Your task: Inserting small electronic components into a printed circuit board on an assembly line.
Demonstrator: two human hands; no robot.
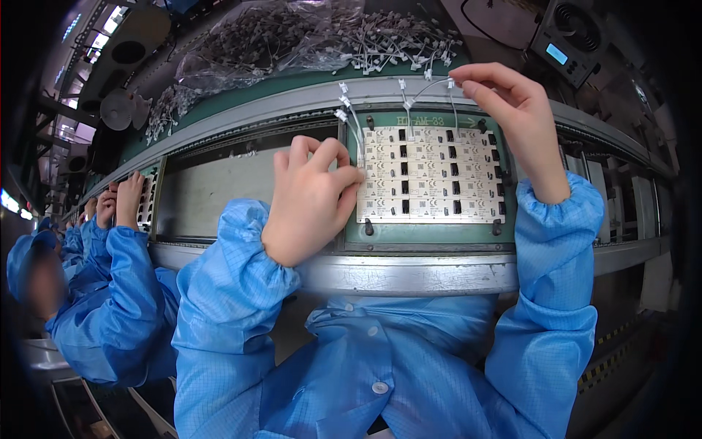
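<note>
A panel of white rectangular modules (431, 192) with rows of black connectors lies in a green fixture (431, 238), held by black clips. My left hand (311, 194) is at the panel's left edge, thumb and index finger pinched together where the lower ends of thin white connector cables (354, 121) run down; the fingertips hide those ends. Beyond the panel's far right part, my right hand (512, 110) pinches the white plug of another connector cable (431, 86) between thumb and index finger. More cables stand up from the panel's far row.
Piles of loose white cables (395, 40) and a clear plastic bag (256, 44) lie beyond the metal rail (307, 95). A device with a lit blue screen (557, 53) stands at the far right. Co-workers in blue (124, 307) sit along the line to my left. A metal edge (417, 274) runs before me.
</note>
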